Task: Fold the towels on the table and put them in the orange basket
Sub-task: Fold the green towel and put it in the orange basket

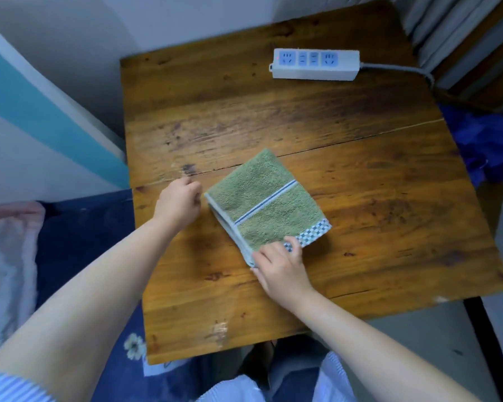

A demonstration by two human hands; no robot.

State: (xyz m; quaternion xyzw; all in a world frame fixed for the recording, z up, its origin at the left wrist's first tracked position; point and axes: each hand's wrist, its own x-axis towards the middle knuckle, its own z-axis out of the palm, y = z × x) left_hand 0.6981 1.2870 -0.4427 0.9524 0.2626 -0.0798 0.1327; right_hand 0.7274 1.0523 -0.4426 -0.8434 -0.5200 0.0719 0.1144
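Observation:
A green towel [262,201] with a blue stripe and a checked border lies folded into a small rectangle near the middle of the wooden table [360,184]. My right hand [282,265] pinches the towel's near corner by the checked border. My left hand [180,201] hovers just left of the towel's far-left corner with its fingers curled, and I see nothing in it. No orange basket is in view.
A white power strip [315,63] with blue sockets lies at the table's far edge, its grey cable running off to the right. Blue cloth [488,146] lies beyond the table's right edge. Bedding in dark blue and pink [12,256] lies to the left.

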